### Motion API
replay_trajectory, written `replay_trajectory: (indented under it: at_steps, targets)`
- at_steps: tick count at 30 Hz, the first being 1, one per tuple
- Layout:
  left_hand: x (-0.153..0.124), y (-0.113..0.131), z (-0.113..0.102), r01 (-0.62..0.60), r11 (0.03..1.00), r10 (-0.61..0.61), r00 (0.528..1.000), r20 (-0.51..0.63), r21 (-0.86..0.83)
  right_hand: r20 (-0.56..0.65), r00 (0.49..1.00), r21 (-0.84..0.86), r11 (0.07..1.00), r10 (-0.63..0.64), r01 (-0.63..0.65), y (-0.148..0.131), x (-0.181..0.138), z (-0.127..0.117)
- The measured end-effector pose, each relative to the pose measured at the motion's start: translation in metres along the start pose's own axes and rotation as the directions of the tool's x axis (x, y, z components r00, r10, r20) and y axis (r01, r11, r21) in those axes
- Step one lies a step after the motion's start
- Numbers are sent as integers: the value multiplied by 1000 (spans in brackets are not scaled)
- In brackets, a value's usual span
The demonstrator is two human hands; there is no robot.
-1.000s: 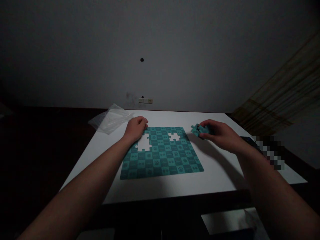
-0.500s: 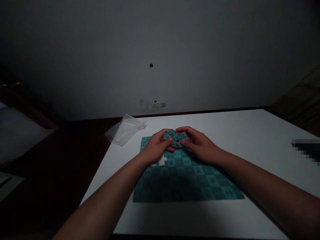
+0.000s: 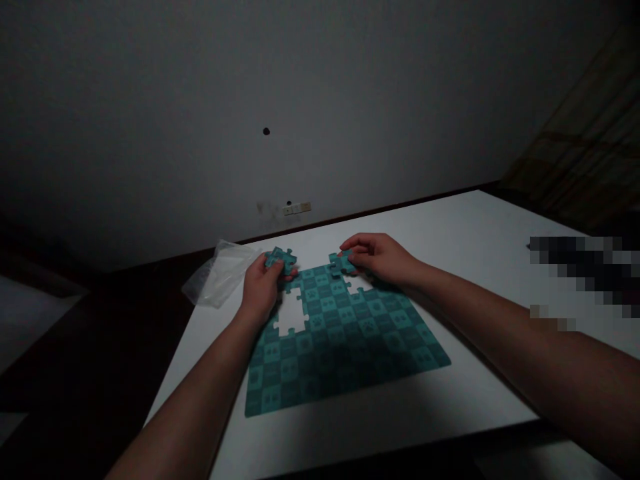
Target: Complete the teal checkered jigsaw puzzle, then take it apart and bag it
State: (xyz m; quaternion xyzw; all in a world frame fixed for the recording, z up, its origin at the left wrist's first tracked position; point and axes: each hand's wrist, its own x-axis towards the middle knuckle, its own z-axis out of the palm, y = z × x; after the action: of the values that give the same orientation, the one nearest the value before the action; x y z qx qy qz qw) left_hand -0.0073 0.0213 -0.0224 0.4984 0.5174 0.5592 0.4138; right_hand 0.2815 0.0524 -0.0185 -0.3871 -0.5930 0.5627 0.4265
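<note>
A teal checkered jigsaw puzzle lies flat, with one white gap at its left side and another near its far right edge. My left hand is closed on several teal puzzle pieces, held above the far left corner. Between the thumb and fingers of my right hand is a teal puzzle piece, over the puzzle's far edge and just beyond the right gap. The fingertips under the pieces are partly hidden.
The puzzle rests on a white table. A crumpled clear plastic bag lies at the table's left edge. A dark, pixelated object is at the right. Behind stands a grey wall with sockets.
My hands have moved apart, the right one with a piece taken from the cluster. The left keeps the other pieces. The gaps in the puzzle now show more fully, and the view has tilted.
</note>
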Motion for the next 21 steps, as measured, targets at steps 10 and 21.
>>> replay_trajectory:
  at_steps: [10,21]
  targets:
    - [2,-1,4,124,992,-124,992,-38,5,-42,990,38,990,134,-132,-3,0,3]
    - [-3,9,10,180,978,-184,983,-25,-102,38,994,-175,980,104,-96,7,0,-6]
